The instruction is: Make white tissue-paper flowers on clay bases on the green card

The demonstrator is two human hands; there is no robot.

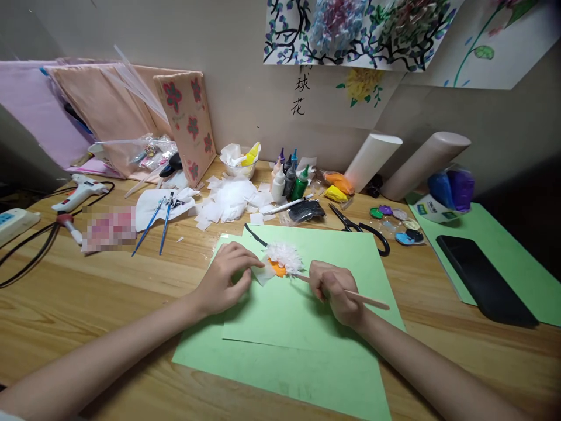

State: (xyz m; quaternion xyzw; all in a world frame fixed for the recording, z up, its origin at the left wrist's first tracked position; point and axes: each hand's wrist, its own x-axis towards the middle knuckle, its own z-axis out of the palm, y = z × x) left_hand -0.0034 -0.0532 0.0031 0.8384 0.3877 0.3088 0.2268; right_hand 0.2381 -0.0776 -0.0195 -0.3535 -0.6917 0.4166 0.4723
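Observation:
On the green paper (280, 316) lies a flower shape: fluffy white tissue petals (287, 257) over an orange patch (277, 268), with a dark stem line (255, 234) running up to the left. My left hand (230, 275) rests beside it, thumb and index finger apart, the index fingertip at a thin white tissue square (263, 275) that lies against the orange. Wrapped round a flat wooden stick (368, 300), my right hand (335, 289) is closed; the stick's tip reaches the lower right edge of the white petals.
Behind the paper are a pile of white tissue squares (232, 197), paint bottles (289, 182), black scissors (350, 222) and small colour pots (397, 222). To the left lie two blue brushes (164, 234) and a glue gun (81, 192). A black phone (486, 280) lies right.

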